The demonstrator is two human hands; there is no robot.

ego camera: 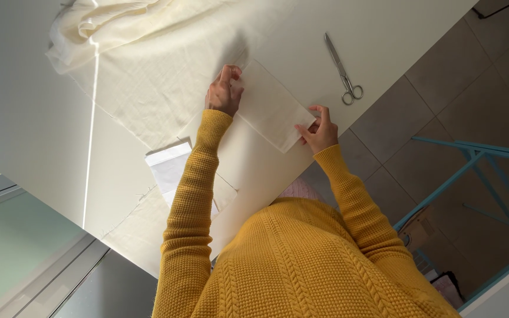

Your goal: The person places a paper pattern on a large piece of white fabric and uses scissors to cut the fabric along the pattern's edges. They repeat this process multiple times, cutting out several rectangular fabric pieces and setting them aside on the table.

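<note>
We press our left hand (224,91), fingers flat, on the folded cream fabric piece (272,106) at its far edge, pinning it to the white desk (30,118). Our right hand (320,131) pinches the near corner between closed fingertips, likely keeping the fold aligned. Scissors (343,70) lie apart. The larger cloth (148,76) runs out of view; papers (169,168) under the sleeve are partly hidden.

One scissors (341,69), two hands (225,91), maybe two cloths (148,76).
</note>
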